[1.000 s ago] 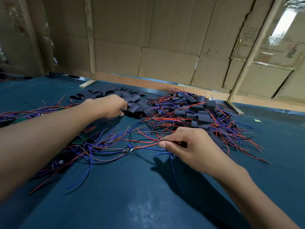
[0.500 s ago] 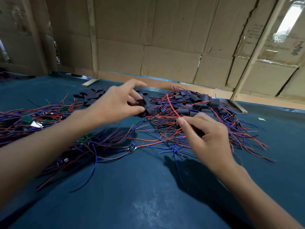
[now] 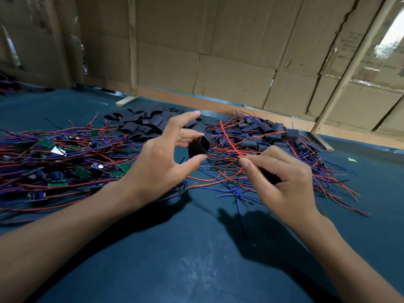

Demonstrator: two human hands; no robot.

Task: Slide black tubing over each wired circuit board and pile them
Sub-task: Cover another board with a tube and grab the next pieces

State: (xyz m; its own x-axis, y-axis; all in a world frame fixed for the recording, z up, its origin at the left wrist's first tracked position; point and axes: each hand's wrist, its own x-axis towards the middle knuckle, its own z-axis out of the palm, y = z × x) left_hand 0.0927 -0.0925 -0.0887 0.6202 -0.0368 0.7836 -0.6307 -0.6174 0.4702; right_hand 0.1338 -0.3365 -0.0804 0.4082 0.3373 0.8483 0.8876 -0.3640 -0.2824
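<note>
— What have you got in your hands?

— My left hand [image 3: 162,165] pinches one short piece of black tubing [image 3: 197,147] between thumb and middle finger, with the index finger raised straight above it. The piece is squeezed so its mouth gapes, and that open end faces my right hand [image 3: 282,180].

— And the right one?

— Its fingers are curled, thumb and forefinger pinching a bundle of wires; a red wire [image 3: 229,137] sticks up from the pinch and leans away from me. Something dark sits inside the palm, mostly hidden, so I cannot tell whether it is the board itself.

— How close are the two?

— The tubing is just left of the wire tips, near but not touching.

— Where is everything else, taking the tubing in your hand as the mark?

— Behind it, toward the cardboard wall [image 3: 229,62], lies the heap of flat loose tubing pieces [image 3: 144,124]. To its right and a little farther back is the pile of sleeved boards [image 3: 269,136], black sleeves with red and blue wires trailing out. To its left is the spread of bare boards [image 3: 48,158], green with the same wires. Everything rests on the dark blue table [image 3: 185,259], and both my hands are held above it, their shadows beneath, nearer to me than the tubing
</note>
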